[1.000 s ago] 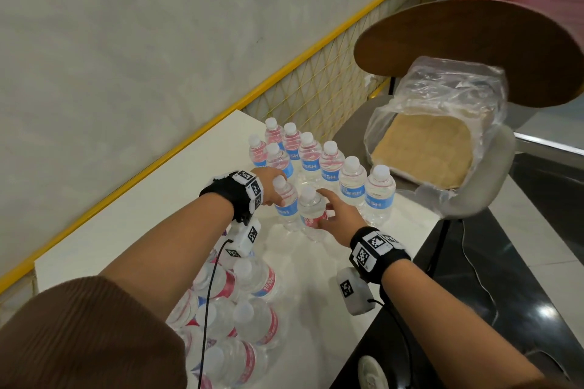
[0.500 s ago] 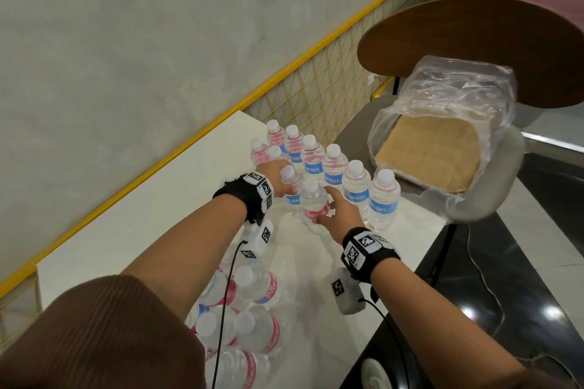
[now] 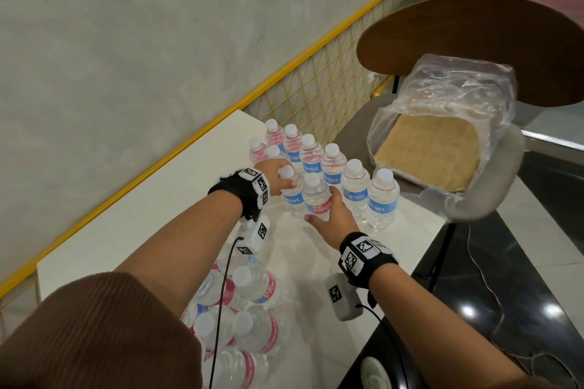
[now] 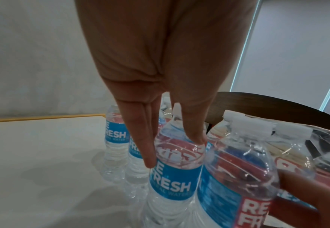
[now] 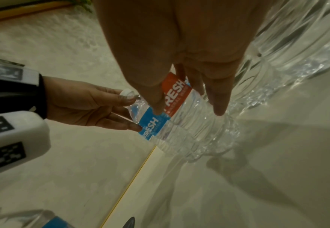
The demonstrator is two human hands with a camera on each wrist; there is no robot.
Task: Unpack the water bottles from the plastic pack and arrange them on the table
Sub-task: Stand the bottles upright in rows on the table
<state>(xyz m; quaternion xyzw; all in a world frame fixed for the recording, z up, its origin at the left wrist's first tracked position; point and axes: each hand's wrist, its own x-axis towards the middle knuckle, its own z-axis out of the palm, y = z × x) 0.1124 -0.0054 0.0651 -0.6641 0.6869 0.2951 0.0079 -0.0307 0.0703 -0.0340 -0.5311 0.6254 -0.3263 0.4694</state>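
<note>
Landmark: the far row [image 3: 331,164] of upright bottles, running along the far end of the white table [image 3: 151,208].
Wall: grey, left of the row, with a yellow rail [image 3: 196,136] along its foot.
Short row: two bottles [image 3: 257,148] stand upright at the left end of the far row, on its near side.
Left hand [image 3: 271,175]: just in front of the far row, its fingers [image 4: 146,138] laid nearly straight down the shoulder of one bottle and its thumb on the other side, a light hold on the upper part below the cap.
Left bottle [image 3: 292,193]: upright on the table, in line with the short row, blue label [image 4: 172,182] facing the wrist camera.
Right bottle [image 3: 316,199]: upright, touching the left bottle on its right, just in front of the far row.
Right hand [image 3: 331,221]: on the near side of the right bottle, thumb and fingers [image 5: 154,92] spread round its label, a loose open grasp against the body.
Pack bottles [image 3: 246,319]: well back from the far row, at the near end of the table under the left forearm, crowded together.
Chair [image 3: 474,50]: right of the far row, beyond the table end, with a wooden back.
Wrap [image 3: 448,110]: clear plastic with a cardboard sheet [image 3: 429,151] inside, lying on the chair seat.
</note>
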